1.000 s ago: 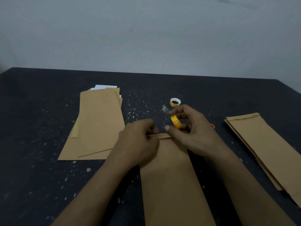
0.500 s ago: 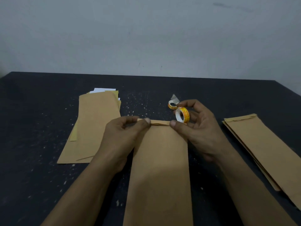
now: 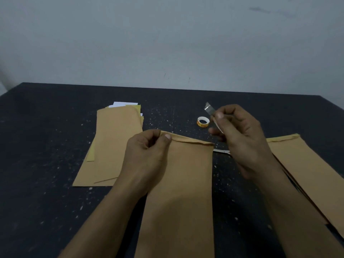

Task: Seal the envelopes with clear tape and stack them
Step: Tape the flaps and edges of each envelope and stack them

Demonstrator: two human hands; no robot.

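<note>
A brown envelope (image 3: 186, 183) lies lengthwise in front of me on the black table (image 3: 46, 127), its flap folded down at the far end. My left hand (image 3: 149, 151) pinches the flap's left corner between thumb and forefinger. My right hand (image 3: 240, 135) hovers just past the envelope's right corner and grips a small tape roll (image 3: 216, 125), seen edge-on and mostly hidden by the fingers. A short strip of clear tape (image 3: 209, 108) sticks up from it. A second yellow-and-white tape roll (image 3: 203, 121) lies on the table beyond the envelope.
A pile of brown envelopes (image 3: 115, 142) with white and yellow paper under it lies at the left. Another stack of envelopes (image 3: 307, 164) lies at the right, partly under my right forearm. A thin silvery strip (image 3: 221, 151) lies beside the envelope's right corner.
My right hand has left the flap and risen up and to the right with the tape roll, a strip now pulled free. My left hand keeps pinching the flap.
</note>
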